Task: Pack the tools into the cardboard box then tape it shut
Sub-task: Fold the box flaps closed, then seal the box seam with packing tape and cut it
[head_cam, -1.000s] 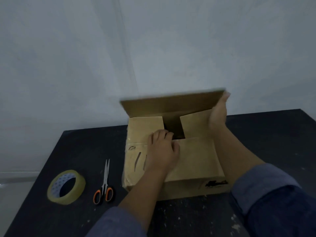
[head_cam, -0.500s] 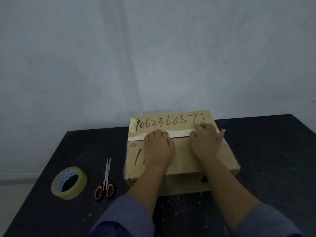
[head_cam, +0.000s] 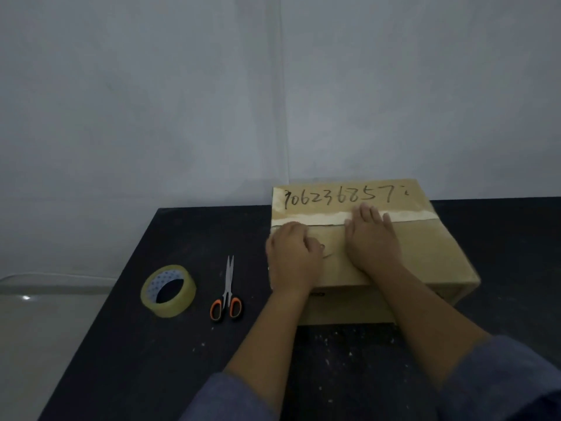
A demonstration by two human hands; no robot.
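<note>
Nearest the viewer, two forearms in rolled blue sleeves reach over the dark table (head_cam: 334,360), which is flecked with pale specks. To the left, well apart from the work, a roll of clear tape (head_cam: 168,290) lies on its side, and orange-handled scissors (head_cam: 227,294) lie between it and the box, blades pointing away.

The cardboard box (head_cam: 425,259) sits at the far middle of the table with its top flaps folded down. The left hand (head_cam: 293,256) rests on the near-left part of the lid with its fingers curled under; whether they pinch the flap edge or simply press knuckles-down cannot be told. The right hand (head_cam: 372,238) lies flat, fingers straight and spread, holding nothing, its fingertips reaching the pale strip of old tape (head_cam: 309,220) along the seam. Beyond the strip, handwritten digits (head_cam: 343,197) run across the far flap.

The seam looks closed but not yet freshly taped, so the risk is likely this: once a hand lifts off to fetch the roll, the flaps may spring up, since only hand pressure appears to hold them. Reaching left could also nudge the scissors.
</note>
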